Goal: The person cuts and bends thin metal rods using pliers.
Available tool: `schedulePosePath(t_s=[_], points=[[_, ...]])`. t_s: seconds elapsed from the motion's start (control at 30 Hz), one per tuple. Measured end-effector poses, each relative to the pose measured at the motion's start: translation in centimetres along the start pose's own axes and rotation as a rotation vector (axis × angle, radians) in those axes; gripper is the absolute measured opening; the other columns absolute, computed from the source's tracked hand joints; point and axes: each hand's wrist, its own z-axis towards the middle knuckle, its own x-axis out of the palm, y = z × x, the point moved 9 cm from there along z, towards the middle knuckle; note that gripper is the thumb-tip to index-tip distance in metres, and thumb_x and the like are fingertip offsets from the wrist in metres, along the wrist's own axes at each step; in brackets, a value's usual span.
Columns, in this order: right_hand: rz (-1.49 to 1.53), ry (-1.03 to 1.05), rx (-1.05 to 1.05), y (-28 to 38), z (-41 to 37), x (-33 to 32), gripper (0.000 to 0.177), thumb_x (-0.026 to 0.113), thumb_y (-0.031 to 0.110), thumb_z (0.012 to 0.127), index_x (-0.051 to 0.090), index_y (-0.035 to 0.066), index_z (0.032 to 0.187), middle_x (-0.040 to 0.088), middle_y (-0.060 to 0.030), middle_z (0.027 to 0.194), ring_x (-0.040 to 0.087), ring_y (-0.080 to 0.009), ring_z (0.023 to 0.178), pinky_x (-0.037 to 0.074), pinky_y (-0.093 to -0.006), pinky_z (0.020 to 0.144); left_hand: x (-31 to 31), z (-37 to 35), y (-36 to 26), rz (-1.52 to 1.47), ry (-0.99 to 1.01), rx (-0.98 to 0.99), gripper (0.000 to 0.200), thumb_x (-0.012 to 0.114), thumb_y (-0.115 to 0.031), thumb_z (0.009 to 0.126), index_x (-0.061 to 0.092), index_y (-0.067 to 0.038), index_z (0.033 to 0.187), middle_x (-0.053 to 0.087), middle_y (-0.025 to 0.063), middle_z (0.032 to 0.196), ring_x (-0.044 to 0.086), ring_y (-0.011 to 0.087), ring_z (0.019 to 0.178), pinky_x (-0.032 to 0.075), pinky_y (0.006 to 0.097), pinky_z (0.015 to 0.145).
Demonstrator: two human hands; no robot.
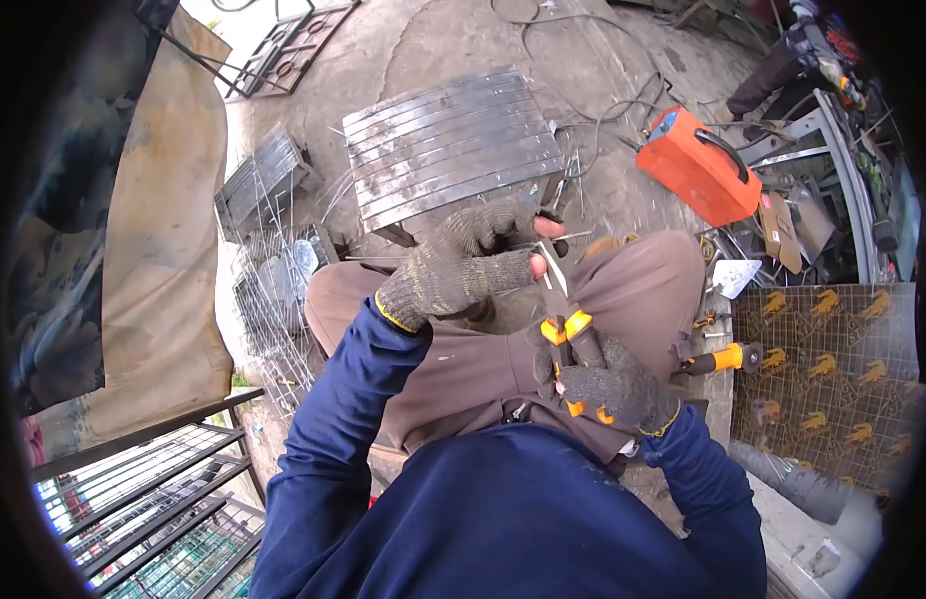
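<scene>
Pliers [555, 285] with black and orange handles sit in my right hand [622, 384], its gloved fingers wrapped round the grips. Their pointed jaws face away from me, up to the fingertips of my left hand [458, 260]. That hand wears a grey knit glove with bare fingertips showing. Its thumb and forefinger close around a thin metal rod [577, 237], whose end sticks out to the right beside the jaw tips. Both hands are held above my lap [463, 369].
A slatted metal table [453, 145] stands ahead. To its right are an orange machine with a black handle [697, 165] and cables [622, 105] on the floor. An orange-and-black power tool [717, 360] lies by my right knee. Wire mesh [273, 290] is at left. Another person [797, 60] is at far right.
</scene>
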Motion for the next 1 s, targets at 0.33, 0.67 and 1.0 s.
schedulePosePath(t_s=[0.33,0.67,1.0], points=[[-0.465,-0.025,-0.179,-0.5,0.0,-0.4,0.055,0.062,0.005,0.083,0.044,0.007,0.135,0.06,-0.0061,0.106,0.06,-0.0127,0.093,0.05,-0.0268,0.077,0.1,-0.3,0.3,-0.131,-0.013,-0.005,0.037,0.068,-0.006,0.089,0.061,-0.001,0.126,0.066,-0.0017,0.1,0.06,0.007,0.093,0.05,0.025,0.084],[-1.703,-0.123,-0.877,1.2,-2.1,2.6,0.047,0.067,0.012,0.085,0.05,0.003,0.129,0.062,-0.006,0.104,0.062,-0.013,0.087,0.051,-0.0267,0.071,0.5,0.0,0.6,-0.099,0.033,-0.029,0.035,0.07,-0.009,0.089,0.063,-0.002,0.122,0.066,0.0026,0.107,0.06,0.0101,0.098,0.048,0.0277,0.089],[-1.115,-0.345,-0.48,1.0,-1.3,0.3,0.039,0.072,0.008,0.084,0.057,0.0,0.119,0.061,-0.0144,0.109,0.061,-0.0301,0.102,0.049,-0.0397,0.091,2.0,0.5,0.1,0.084,0.055,0.007,0.031,0.064,-0.031,0.096,0.066,-0.001,0.099,0.064,0.0028,0.091,0.058,0.0125,0.087,0.047,0.0289,0.079]])
